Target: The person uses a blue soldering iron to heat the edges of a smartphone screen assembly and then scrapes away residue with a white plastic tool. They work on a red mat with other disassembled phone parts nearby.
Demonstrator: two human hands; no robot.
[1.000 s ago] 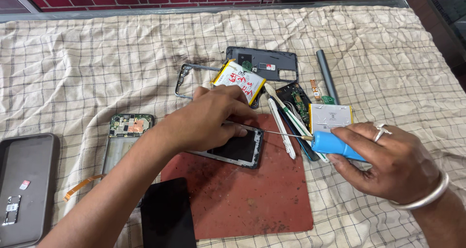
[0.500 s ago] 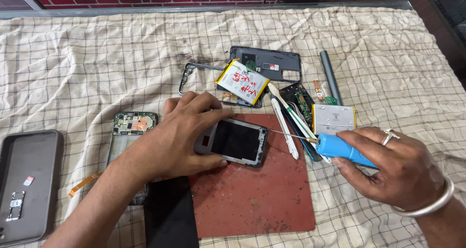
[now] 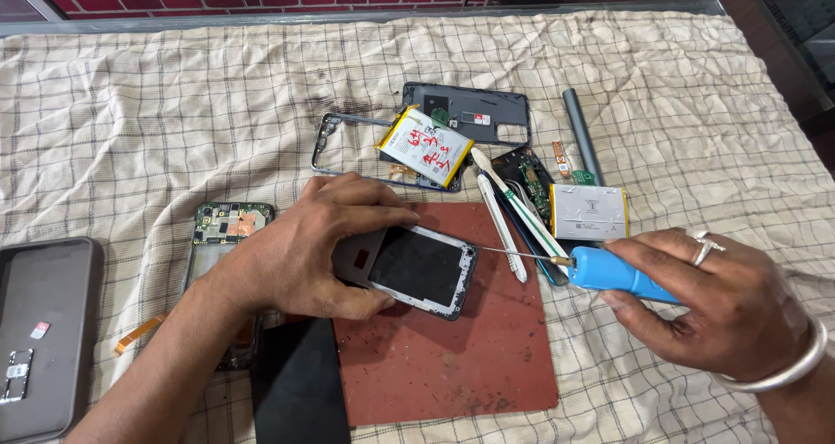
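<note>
The left hand is closed around a phone frame lying tilted on the red mat at the centre of the frame, on the tabletop. The right hand, at lower right, is clamped on a blue screwdriver whose thin tip meets the frame's right edge. To do this well, I judge the frame should be pressed flat against the mat and the tip kept straight, with light pressure. No container shows; a battery, a grey back cover and other loose parts lie on the checked cloth above the mat
</note>
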